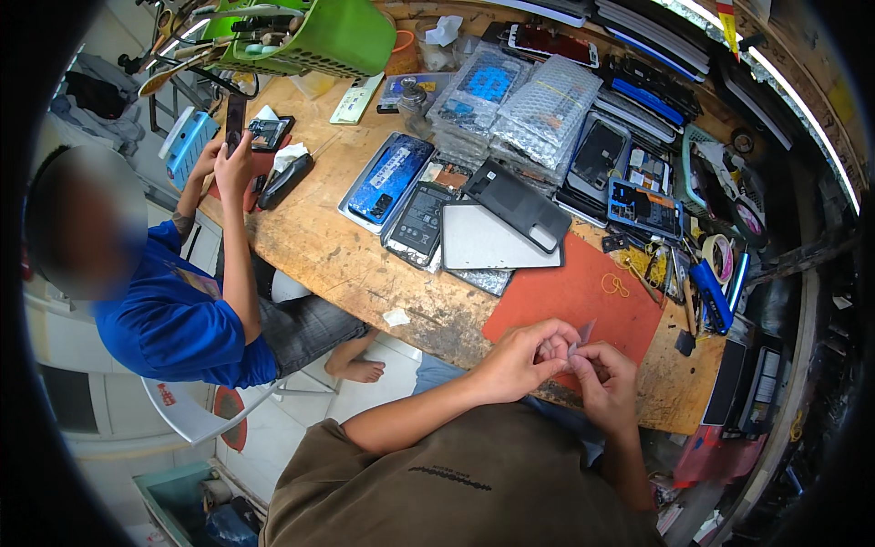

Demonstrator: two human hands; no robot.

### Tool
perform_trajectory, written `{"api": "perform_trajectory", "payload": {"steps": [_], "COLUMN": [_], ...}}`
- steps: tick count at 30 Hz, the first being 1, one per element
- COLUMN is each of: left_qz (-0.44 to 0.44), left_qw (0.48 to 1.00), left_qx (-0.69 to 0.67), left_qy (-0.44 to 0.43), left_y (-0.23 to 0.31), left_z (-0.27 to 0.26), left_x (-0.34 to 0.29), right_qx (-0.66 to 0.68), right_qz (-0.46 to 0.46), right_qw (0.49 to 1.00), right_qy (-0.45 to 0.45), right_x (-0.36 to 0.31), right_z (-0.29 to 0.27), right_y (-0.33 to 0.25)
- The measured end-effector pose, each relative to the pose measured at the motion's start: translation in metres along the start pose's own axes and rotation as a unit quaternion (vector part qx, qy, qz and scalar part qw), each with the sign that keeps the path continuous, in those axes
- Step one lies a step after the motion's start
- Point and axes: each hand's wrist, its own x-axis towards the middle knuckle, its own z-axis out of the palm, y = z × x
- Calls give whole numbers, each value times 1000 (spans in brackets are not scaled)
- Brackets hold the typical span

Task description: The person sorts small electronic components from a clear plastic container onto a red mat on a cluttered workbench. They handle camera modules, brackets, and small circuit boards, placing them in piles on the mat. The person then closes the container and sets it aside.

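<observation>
Close in front of my body, over the front edge of an orange-red mat (538, 299), my two hands meet. A small, thin, translucent strip (586, 329) sticks up between them; it looks like clear film, but its kind is too small to make out. My left hand (527, 358) pinches it with curled fingers. Thumb and forefinger of my right hand (605, 376) close on its lower part, touching the left fingertips. Beyond the hands, a dark phone back cover (518, 202) overlaps a pale grey flat panel (492, 239). A yellow rubber band (616, 285) lies on the mat.
An opened phone with a black battery (419, 221) and a blue phone (394, 178) lie farther left. Bubble-wrapped packets (550, 98) are stacked behind. Blue-handled tools (711, 296) and tape rolls (718, 259) crowd the right. A seated person in blue (182, 319) holds a phone (235, 123) at left.
</observation>
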Motion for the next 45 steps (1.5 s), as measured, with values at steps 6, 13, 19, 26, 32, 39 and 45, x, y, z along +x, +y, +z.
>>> {"api": "perform_trajectory", "payload": {"steps": [6, 13, 19, 26, 32, 39, 45], "left_qz": [-50, 53, 273, 132, 31, -48, -48], "left_qw": [986, 991, 876, 897, 920, 977, 970], "left_qx": [-146, -32, 306, -367, -367, -192, -231], "left_qy": [-66, 118, 255, 207, 133, 78, 51], "left_y": [-16, -4, 3, 14, -11, -26, -34], "left_z": [-7, 9, 5, -18, -10, -20, -25], "left_x": [-1, -11, -9, -17, -14, -16, -7], "right_qx": [-46, -159, -243, -246, 155, -73, -90], "right_qz": [-41, -85, -193, -297, 13, -49, -88], "right_qw": [997, 983, 947, 916, 988, 995, 985], "right_qy": [-48, 33, 81, 112, -5, 48, 120], "right_x": [7, 9, 6, -5, 19, 10, -18], "right_z": [1, 28, 46, 6, 3, 8, -6], "right_y": [-1, 0, -17, -56, -35, -29, -27]}}
